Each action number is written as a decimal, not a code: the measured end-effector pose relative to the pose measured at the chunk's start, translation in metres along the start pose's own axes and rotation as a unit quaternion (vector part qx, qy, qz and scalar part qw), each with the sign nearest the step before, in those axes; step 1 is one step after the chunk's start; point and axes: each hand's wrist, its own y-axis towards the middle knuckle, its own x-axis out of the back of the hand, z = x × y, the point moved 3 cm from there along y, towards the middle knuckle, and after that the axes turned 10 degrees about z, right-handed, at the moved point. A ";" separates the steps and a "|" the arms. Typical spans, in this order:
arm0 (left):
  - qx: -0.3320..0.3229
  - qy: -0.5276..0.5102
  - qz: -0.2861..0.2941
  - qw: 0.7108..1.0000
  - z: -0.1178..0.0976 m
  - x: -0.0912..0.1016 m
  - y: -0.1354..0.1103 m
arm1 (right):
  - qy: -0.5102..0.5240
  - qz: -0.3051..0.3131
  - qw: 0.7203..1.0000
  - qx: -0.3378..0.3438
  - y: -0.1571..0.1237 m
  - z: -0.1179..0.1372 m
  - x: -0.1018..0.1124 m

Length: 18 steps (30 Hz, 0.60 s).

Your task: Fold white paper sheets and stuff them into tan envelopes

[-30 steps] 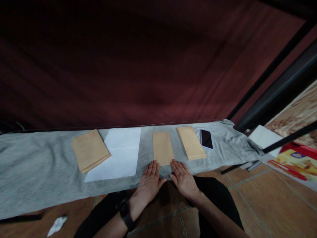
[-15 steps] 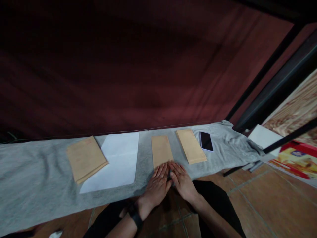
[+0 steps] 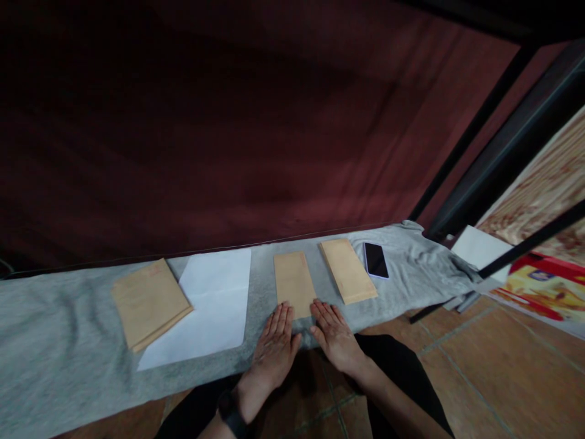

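Note:
A brown paper envelope [image 3: 295, 280] lies flat in front of me on the grey cloth. My left hand [image 3: 276, 341] rests flat with its fingertips on the envelope's near left corner, the thumb held out to the side. At the near right corner lies my right hand [image 3: 336, 335], palm down with fingers stretched out. Neither hand grips anything. To the right is a second stack of brown envelopes [image 3: 350, 271], set at a slant. A pile of wider brown envelopes [image 3: 150, 302] overlaps a white sheet of paper [image 3: 214, 305] on the left.
A phone [image 3: 376, 261] lies beyond the right-hand envelopes. The grey cloth [image 3: 59, 341] covers a long narrow surface against a dark red backdrop [image 3: 228, 152]. Dark metal bars [image 3: 475, 134] stand at the right, near a red and yellow box [image 3: 543, 292]. Tiled floor [image 3: 484, 360] shows below.
My hands have moved apart from the middle of the envelope's near edge, the left to the left and the right slightly right. More of the envelope shows between them. The view has shifted slightly.

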 end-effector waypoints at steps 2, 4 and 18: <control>-0.003 0.004 -0.005 1.000 -0.001 0.003 -0.001 | 0.013 0.005 1.000 -0.006 0.008 -0.001 0.004; -0.008 0.008 -0.006 1.000 -0.004 0.006 0.000 | 0.024 0.011 1.000 -0.001 0.020 0.000 0.007; -0.013 -0.007 0.053 0.998 -0.011 0.030 0.003 | -0.022 0.026 0.999 -0.031 0.122 -0.026 -0.017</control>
